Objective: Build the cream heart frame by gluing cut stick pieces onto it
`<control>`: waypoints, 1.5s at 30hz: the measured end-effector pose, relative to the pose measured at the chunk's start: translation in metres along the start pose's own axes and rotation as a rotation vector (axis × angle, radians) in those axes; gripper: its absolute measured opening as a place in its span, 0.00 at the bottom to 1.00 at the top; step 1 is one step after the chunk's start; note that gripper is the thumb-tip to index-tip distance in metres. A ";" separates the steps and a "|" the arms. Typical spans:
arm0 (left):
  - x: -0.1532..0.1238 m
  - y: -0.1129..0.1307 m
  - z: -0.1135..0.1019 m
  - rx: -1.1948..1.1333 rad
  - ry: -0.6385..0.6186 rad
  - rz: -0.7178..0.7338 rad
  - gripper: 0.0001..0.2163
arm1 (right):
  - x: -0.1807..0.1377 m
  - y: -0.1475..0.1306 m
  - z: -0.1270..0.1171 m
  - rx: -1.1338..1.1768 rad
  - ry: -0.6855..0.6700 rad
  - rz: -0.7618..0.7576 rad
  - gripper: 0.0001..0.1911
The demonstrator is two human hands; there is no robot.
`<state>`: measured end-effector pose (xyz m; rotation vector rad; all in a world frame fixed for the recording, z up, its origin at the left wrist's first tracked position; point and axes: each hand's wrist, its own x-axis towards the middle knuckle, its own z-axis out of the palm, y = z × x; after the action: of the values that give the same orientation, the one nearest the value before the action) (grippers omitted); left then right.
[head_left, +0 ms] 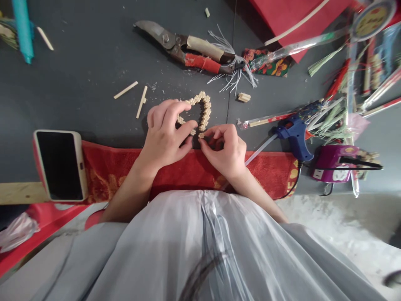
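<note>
A heart-shaped outline of small pale beads or flower-like pieces (206, 109) lies on the grey table between my hands. My left hand (167, 131) is closed around its left side, hiding part of it under the fingers. With thumb and forefinger, my right hand (224, 146) pinches a small pale piece (201, 135) by the lower tip, close to the left thumb. Whether that piece is joined to the outline I cannot tell. Beneath both wrists runs a red towel (181, 173) along the table's front edge.
Pruning shears (194, 50) lie beyond the hands. Short pale sticks (125, 90) are at left, near a phone (60, 165). A blue glue gun (294, 136) and a purple box (335, 163) with a cord sit at right, below plastic-wrapped sticks and red paper (282, 21).
</note>
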<state>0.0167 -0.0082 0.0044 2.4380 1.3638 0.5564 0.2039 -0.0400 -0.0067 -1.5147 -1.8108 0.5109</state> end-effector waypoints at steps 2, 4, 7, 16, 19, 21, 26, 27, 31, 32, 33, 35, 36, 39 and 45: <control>0.000 -0.001 0.001 -0.020 -0.025 -0.024 0.10 | 0.000 0.000 0.000 -0.006 -0.014 0.008 0.17; 0.000 -0.003 0.002 -0.015 -0.029 -0.024 0.09 | 0.001 0.000 0.000 -0.009 -0.016 0.006 0.18; 0.000 -0.004 0.003 -0.036 -0.046 -0.025 0.08 | 0.001 0.000 0.000 0.005 -0.004 -0.004 0.18; 0.001 -0.005 0.001 0.019 -0.032 0.019 0.08 | 0.002 -0.001 0.002 0.027 0.016 -0.012 0.19; 0.002 -0.005 0.000 0.008 -0.038 0.011 0.07 | 0.002 -0.001 0.002 0.023 0.017 -0.014 0.19; 0.002 -0.005 0.000 -0.028 -0.049 0.000 0.06 | 0.002 -0.001 0.002 0.026 0.024 -0.010 0.18; 0.003 -0.004 -0.002 -0.057 -0.061 -0.005 0.06 | 0.000 0.000 0.002 0.034 0.011 0.039 0.17; 0.003 -0.004 -0.002 -0.050 -0.060 -0.003 0.06 | 0.000 0.000 0.002 0.035 0.009 0.047 0.16; 0.004 -0.004 -0.003 -0.050 -0.069 -0.006 0.06 | 0.000 -0.001 0.002 0.028 0.010 0.053 0.17; 0.004 -0.003 -0.003 -0.045 -0.071 -0.006 0.06 | 0.001 -0.001 0.002 0.023 0.012 0.053 0.17; 0.004 -0.003 -0.003 -0.036 -0.071 -0.004 0.06 | 0.001 -0.001 0.001 0.015 0.014 0.052 0.17; 0.004 -0.004 -0.002 -0.015 -0.065 0.003 0.06 | 0.002 -0.001 0.001 -0.002 0.019 0.047 0.15; 0.003 -0.004 -0.002 -0.009 -0.060 0.007 0.06 | 0.002 -0.001 0.001 -0.004 0.017 0.040 0.14; 0.003 -0.004 -0.001 -0.006 -0.049 0.015 0.06 | 0.002 0.001 0.000 0.017 -0.011 0.009 0.10; 0.004 -0.002 -0.002 0.006 -0.054 0.013 0.06 | 0.005 0.005 -0.004 -0.049 -0.075 -0.028 0.16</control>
<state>0.0156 -0.0034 0.0063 2.4504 1.3309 0.4862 0.2095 -0.0347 -0.0064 -1.5187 -1.9118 0.5192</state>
